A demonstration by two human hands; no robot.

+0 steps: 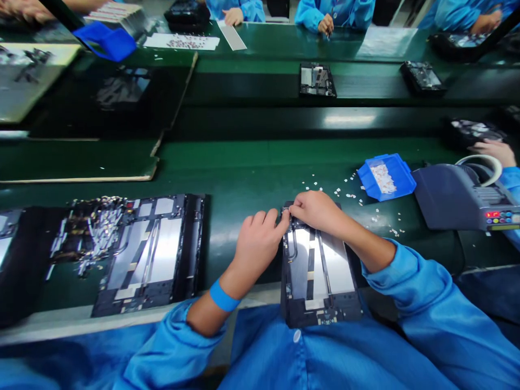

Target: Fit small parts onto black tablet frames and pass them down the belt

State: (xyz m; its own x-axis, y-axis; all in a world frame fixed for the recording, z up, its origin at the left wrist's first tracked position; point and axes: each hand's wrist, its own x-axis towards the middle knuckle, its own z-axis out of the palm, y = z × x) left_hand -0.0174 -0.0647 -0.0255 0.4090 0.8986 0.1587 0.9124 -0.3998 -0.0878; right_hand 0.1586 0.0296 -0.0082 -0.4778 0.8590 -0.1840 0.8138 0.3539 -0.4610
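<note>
Both forearms angle inward from blue sleeves and meet at the far end of an opened tablet chassis (319, 276), which lies lengthwise at the near edge of the green bench (244, 173), its near end overhanging the lap. The left hand (260, 241) — a blue wristband (223, 297) behind it — rests curled, fingertips pressing the chassis's far left corner. The right hand (314, 210) arches over the far edge, fingers pinched together; whether they hold a part I cannot tell. To the right sits a blue parts bin (388, 176) — small white pieces (349, 196) scattered beside it.
</note>
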